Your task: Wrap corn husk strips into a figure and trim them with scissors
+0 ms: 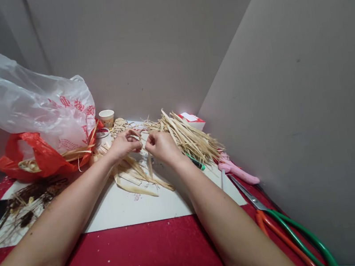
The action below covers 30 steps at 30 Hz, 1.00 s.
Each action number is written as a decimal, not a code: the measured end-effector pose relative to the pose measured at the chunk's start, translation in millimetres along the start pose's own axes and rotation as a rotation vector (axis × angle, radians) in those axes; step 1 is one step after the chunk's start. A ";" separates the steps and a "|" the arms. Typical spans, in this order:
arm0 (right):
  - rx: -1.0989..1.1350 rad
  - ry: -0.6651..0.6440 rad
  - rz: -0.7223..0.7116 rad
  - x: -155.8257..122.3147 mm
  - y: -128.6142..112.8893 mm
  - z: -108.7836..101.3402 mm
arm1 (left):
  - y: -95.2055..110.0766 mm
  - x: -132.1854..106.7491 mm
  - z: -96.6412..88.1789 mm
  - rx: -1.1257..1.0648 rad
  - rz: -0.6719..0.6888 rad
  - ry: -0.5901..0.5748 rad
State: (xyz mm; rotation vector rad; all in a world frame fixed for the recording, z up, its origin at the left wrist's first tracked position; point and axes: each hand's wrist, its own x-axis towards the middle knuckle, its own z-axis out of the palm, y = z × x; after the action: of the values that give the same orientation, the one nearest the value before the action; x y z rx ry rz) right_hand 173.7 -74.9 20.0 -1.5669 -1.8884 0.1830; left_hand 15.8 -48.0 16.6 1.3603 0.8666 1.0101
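My left hand point(125, 143) and my right hand point(161, 146) meet over a white board point(118, 207), both with fingers curled in a pinch on thin pale straw strips point(143, 146) stretched between them. More loose strips point(133, 176) hang and lie under my hands. A larger heap of dry straw strips point(189, 136) sits just right of my right hand.
Clear plastic bag point(20, 99) and red bag point(41, 156) with straw stand at left. A paper cup point(107, 118) is behind. Large scissors point(280, 220) with orange and green handles and a pink tool point(237, 169) lie right, by the wall. Dark debris point(30, 203) lies left.
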 end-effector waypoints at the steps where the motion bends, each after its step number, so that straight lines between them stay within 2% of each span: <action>1: 0.031 0.025 0.025 0.4 1.1 -1.0 | 0.1 -0.1 -0.1 0.006 0.001 0.020; 4: 0.360 0.048 0.145 1.7 1.5 -5.7 | -1.1 0.4 -2.0 -0.020 -0.013 0.073; 7: 0.876 -0.063 0.280 2.9 -3.9 -15.2 | -3.7 1.6 -5.8 -0.052 -0.031 0.122; 9: 1.125 -0.067 0.332 3.4 -9.0 -28.4 | -5.9 2.7 -8.7 -0.057 -0.038 0.146; 11: 1.278 0.038 0.322 3.0 -12.8 -49.9 | -8.1 3.9 -11.4 -0.056 -0.039 0.167; 14: 1.418 0.300 0.220 0.4 -13.5 -93.4 | -10.8 5.0 -14.9 -0.073 -0.034 0.203; 16: 1.444 0.502 0.129 -1.3 -11.8 -118.6 | -11.5 4.9 -16.2 -0.086 -0.031 0.220; 18: 1.377 0.644 0.076 -1.9 -10.7 -129.8 | -10.8 4.1 -16.4 -0.099 -0.032 0.220; 20: 1.240 0.629 0.097 -0.9 -12.0 -121.8 | -8.6 2.8 -15.4 -0.126 -0.045 0.207; 21: 1.163 0.559 0.127 0.2 -13.3 -110.9 | -7.1 2.2 -14.7 -0.142 -0.048 0.191; 23: 0.997 0.365 0.191 3.7 -15.6 -79.7 | -4.0 1.5 -13.1 -0.178 -0.044 0.172; 25: 0.837 0.188 0.180 8.0 -15.5 -43.5 | -1.7 2.1 -12.3 -0.206 -0.058 0.164; 28: 0.648 0.017 0.158 11.2 -11.2 2.4 | -1.5 4.4 -11.9 -0.250 -0.084 0.158; 30: 0.581 -0.088 0.180 9.7 -8.3 20.3 | -3.1 4.7 -11.2 -0.256 -0.067 0.139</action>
State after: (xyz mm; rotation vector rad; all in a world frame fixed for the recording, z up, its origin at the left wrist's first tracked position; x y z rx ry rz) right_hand 154.9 -62.2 12.4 -1.3282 -1.5575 0.8132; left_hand 7.2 -39.5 13.4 1.0485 0.8482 1.1318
